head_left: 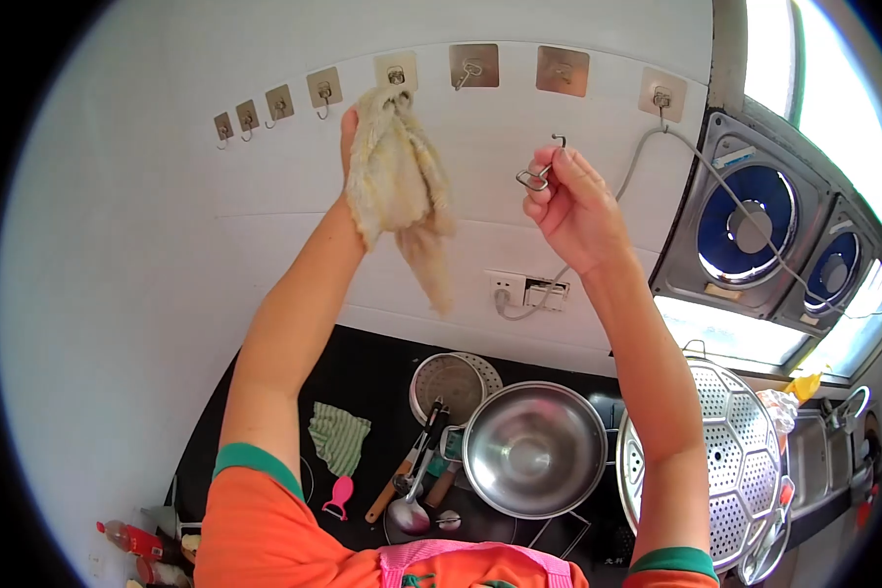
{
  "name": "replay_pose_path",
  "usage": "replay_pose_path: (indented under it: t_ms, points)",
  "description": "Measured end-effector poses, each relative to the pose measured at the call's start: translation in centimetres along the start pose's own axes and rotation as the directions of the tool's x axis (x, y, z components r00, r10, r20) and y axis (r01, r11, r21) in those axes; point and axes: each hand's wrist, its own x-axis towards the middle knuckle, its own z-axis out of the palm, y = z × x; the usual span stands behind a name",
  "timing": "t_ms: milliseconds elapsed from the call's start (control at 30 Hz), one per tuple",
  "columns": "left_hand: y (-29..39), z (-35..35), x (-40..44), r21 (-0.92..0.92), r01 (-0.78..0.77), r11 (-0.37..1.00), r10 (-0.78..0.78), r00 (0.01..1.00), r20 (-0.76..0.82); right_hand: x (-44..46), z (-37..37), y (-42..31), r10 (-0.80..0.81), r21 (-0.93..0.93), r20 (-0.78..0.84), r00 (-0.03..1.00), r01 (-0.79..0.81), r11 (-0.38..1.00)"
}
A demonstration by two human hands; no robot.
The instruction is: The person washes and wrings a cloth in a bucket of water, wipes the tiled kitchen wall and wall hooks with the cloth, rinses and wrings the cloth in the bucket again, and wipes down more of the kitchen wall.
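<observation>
I see a big white wall [284, 196] with a black counter [367, 365] below it. A shiny round pan [534, 446] is down there too. High up, in front of the wall, hangs a pale yellow cloth [392, 176]. My left hand [349, 132] is mostly hidden behind the cloth, so I cannot tell if its fingers grip it. My right hand [580, 206] is up as well, well apart from the cloth, pinching a little bent metal hook [532, 180].

the yellowish, stained cloth [394, 176] hangs in loose folds. the bent metal hook [544, 176] is raised, apart from the cloth.
</observation>
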Motion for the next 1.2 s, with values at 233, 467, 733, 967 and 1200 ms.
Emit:
replay_pose_path:
  t_ms: [233, 467, 733, 967, 1200]
  points:
    - [-0.4, -0.7, -1.9, 0.530, 0.048, 0.847, -0.056, 0.998, -0.001, 0.9, 0.9, 1.8, -0.147, -0.260, -0.100, 0.984, 0.117, 0.959]
    - [-1.5, 1.1, -3.5, 0.672, 0.058, 0.738, -0.222, 0.962, 0.161, 1.4, 2.5, 5.4, -0.250, -0.471, -0.273, 0.929, 0.097, 0.877]
    - [-2.9, 0.9, -4.8, 0.799, -0.224, 0.558, -0.147, 0.921, 0.360, 0.1, 2.7, 5.4, -0.348, -0.699, -0.302, 0.888, 0.042, 0.714]
    - [-3.4, 0.2, -4.8, 0.846, -0.197, 0.495, -0.221, 0.913, 0.342, -0.4, 2.0, 3.4, -0.196, -0.883, -0.148, 0.969, -0.041, 0.467]
    - [-3.9, 0.7, -4.1, 0.779, -0.072, 0.623, -0.234, 0.933, 0.273, -1.4, 2.4, 0.4, -0.058, -0.997, 0.042, 0.997, 0.046, 0.069]
